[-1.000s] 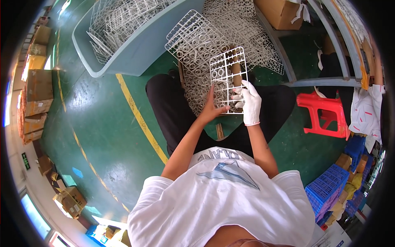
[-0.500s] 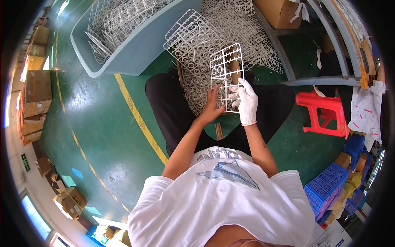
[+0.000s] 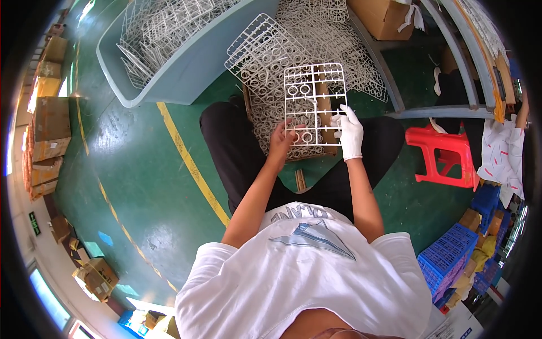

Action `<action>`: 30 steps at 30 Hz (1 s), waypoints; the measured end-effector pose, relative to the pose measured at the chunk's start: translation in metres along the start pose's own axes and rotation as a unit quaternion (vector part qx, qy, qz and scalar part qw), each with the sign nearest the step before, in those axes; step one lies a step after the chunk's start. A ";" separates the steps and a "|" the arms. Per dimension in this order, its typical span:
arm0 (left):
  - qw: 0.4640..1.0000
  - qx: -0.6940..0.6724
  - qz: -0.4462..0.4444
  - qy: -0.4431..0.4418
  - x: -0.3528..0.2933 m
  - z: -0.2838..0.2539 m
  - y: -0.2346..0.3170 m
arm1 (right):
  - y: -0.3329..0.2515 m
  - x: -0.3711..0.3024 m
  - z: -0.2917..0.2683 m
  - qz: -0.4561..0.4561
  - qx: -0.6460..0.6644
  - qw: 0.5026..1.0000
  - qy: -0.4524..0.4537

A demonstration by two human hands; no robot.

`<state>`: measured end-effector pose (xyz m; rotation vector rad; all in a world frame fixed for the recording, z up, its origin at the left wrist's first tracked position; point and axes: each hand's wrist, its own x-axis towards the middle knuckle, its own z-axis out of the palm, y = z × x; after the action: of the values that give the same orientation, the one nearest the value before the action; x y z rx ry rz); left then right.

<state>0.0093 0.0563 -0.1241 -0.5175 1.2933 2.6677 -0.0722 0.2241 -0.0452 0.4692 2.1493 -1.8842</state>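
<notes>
A flat white plastic sprue frame (image 3: 315,107) is held up between my hands, with several rings still attached to its inner bars. My bare left hand (image 3: 279,144) grips its lower left edge, some fingers showing behind the bars near the lower rings. In a white glove, my right hand (image 3: 352,134) pinches the right edge. Beneath the frame, a cardboard box (image 3: 247,103) between my legs holds many loose white rings (image 3: 264,116). Another sprue frame (image 3: 255,42) with rings leans over the box's far side.
A large grey-blue tub (image 3: 186,62) full of sprue frames stands at the far left. More frames (image 3: 361,68) are heaped beyond the box. On the right are a metal rack (image 3: 446,112), a red stool (image 3: 443,152) and blue crates (image 3: 449,254). Another person's legs show behind the rack.
The sprue frame has turned to face me more squarely and looks wider. My left hand has shifted left to its edge, while my right hand has moved slightly right.
</notes>
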 end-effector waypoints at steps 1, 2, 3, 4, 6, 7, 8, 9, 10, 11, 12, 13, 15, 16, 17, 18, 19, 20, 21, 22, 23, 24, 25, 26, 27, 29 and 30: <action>1.000 0.000 0.000 -0.001 -0.001 0.001 0.001 | 0.011 0.007 -0.003 -0.013 -0.082 0.996 0.011; 1.000 -0.024 -0.010 -0.015 -0.006 0.006 0.006 | 0.017 0.011 -0.002 -0.077 -0.189 0.978 0.047; 0.998 -0.048 -0.020 -0.030 -0.008 0.011 0.009 | 0.022 0.014 -0.006 -0.076 -0.189 0.978 0.049; 0.998 -0.048 -0.022 -0.032 -0.007 0.013 0.010 | 0.028 0.016 -0.010 -0.089 -0.270 0.957 0.057; 0.996 -0.060 -0.072 0.004 -0.008 0.009 0.013 | 0.022 0.011 -0.002 -0.123 -0.325 0.935 0.070; 0.996 -0.059 -0.072 0.006 -0.007 0.007 0.008 | 0.019 0.008 0.000 -0.122 -0.325 0.935 0.068; 0.989 -0.110 -0.096 0.006 -0.005 0.005 0.005 | 0.012 0.005 0.002 -0.117 -0.229 0.964 0.068; 0.980 -0.161 -0.120 0.006 -0.003 0.002 0.001 | 0.008 0.003 0.004 -0.111 -0.131 0.983 0.067; 0.980 -0.160 -0.118 0.006 -0.002 -0.002 -0.001 | 0.008 0.003 0.006 -0.132 -0.117 0.983 0.057; 0.978 -0.156 -0.138 0.016 0.000 -0.002 0.000 | 0.007 0.002 0.006 -0.131 -0.117 0.983 0.060; 0.976 -0.151 -0.157 0.026 0.001 -0.001 0.001 | 0.006 0.001 0.006 -0.131 -0.124 0.982 0.057; 0.975 -0.150 -0.159 0.025 0.001 0.002 -0.001 | 0.005 0.000 0.007 -0.132 -0.131 0.981 0.055; 0.989 -0.069 -0.124 0.047 -0.001 0.008 -0.002 | 0.002 -0.003 0.008 -0.142 -0.145 0.978 0.057; 0.989 -0.068 -0.125 0.046 0.000 0.009 -0.002 | 0.000 -0.005 0.008 -0.134 -0.147 0.978 0.056; 0.990 -0.055 -0.122 0.041 0.000 0.007 -0.005 | -0.001 -0.006 0.009 -0.128 -0.148 0.979 0.053; 0.991 -0.041 -0.119 0.037 0.000 0.005 -0.008 | -0.001 -0.006 0.010 -0.128 -0.148 0.979 0.053; 0.991 -0.041 -0.118 0.037 0.001 0.001 -0.010 | 0.000 -0.006 0.011 -0.136 -0.146 0.979 0.049; 0.990 -0.069 -0.123 0.007 0.003 -0.004 -0.011 | -0.001 -0.005 0.012 -0.145 -0.145 0.978 0.044; 0.987 -0.097 -0.127 -0.023 0.004 -0.008 -0.012 | -0.002 -0.005 0.014 -0.145 -0.144 0.978 0.042; 0.987 -0.097 -0.125 -0.022 0.005 -0.012 -0.014 | -0.003 -0.004 0.015 -0.127 -0.136 0.982 0.041; 0.986 -0.118 -0.115 -0.031 0.005 -0.010 -0.012 | -0.003 -0.004 0.014 -0.109 -0.128 0.985 0.043; 0.984 -0.139 -0.104 -0.039 0.005 -0.008 -0.010 | -0.003 -0.004 0.014 -0.109 -0.128 0.985 0.044; 0.984 -0.139 -0.104 -0.039 0.004 -0.006 -0.009 | -0.002 -0.004 0.015 -0.103 -0.126 0.986 0.048; 0.986 -0.108 -0.125 0.010 0.002 0.008 0.002 | -0.001 -0.003 0.012 -0.095 -0.124 0.986 0.056; 0.985 -0.075 -0.143 0.062 -0.001 0.015 0.009 | -0.001 -0.003 0.013 -0.095 -0.124 0.986 0.057; 0.989 -0.021 -0.131 0.062 -0.005 0.020 0.007 | 0.000 -0.005 0.016 -0.100 -0.111 0.987 0.049; 0.991 0.033 -0.118 0.061 -0.006 0.020 0.007 | 0.000 -0.007 0.018 -0.108 -0.119 0.986 0.047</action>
<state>0.0082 0.0682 -0.1054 -0.7833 1.2582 2.4243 -0.0663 0.2055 -0.0449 0.2903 2.5393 -1.7030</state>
